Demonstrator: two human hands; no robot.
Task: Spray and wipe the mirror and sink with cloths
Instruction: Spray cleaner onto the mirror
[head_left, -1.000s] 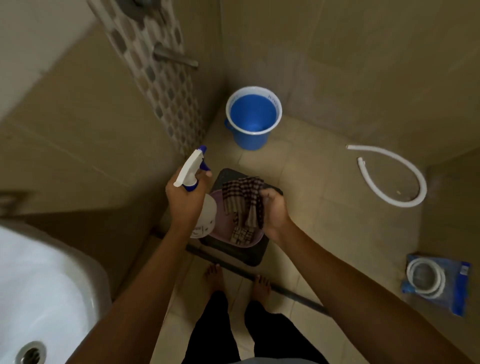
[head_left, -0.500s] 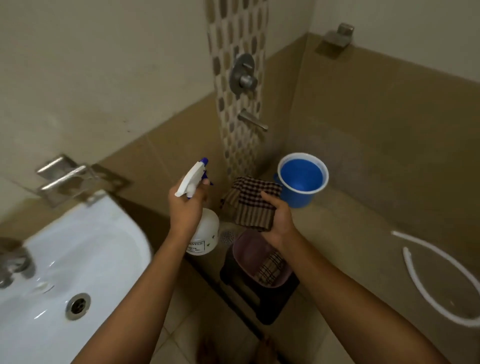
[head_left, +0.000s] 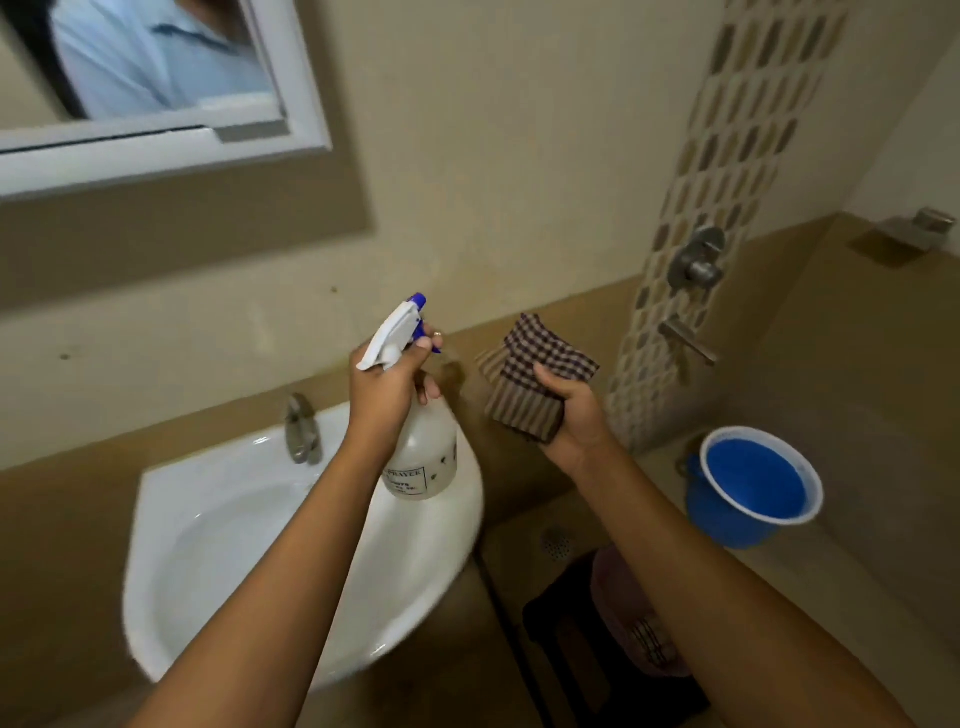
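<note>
In the head view, the left hand (head_left: 387, 387) is wrapped around the neck of a translucent white plastic spray bottle with a white and blue trigger head (head_left: 418, 436), holding it upright above the right rim of the white ceramic sink (head_left: 208, 525). One finger lies across the front of the trigger, and the blue nozzle tip points up and towards the wall. The right hand (head_left: 571, 413) grips a folded brown and white checked cloth (head_left: 530, 379), thumb on top and fingers curled beneath; the cloth sticks up out of the fist, beside the bottle but apart from it.

The white-framed mirror (head_left: 291, 93) hangs on the beige wall at upper left, well above the sink, with a pale blue shirt reflected in it. A metal tap (head_left: 300, 428) stands at the back edge of the sink.

To the right, a blue plastic bucket with a white rim (head_left: 753, 493) sits on the tiled floor below a metal wall valve (head_left: 696, 257) and a spout (head_left: 685, 340) set in a mosaic strip. Under the right forearm a dark stool (head_left: 576, 654) carries a pink basin (head_left: 623, 613) with more checked fabric inside.
</note>
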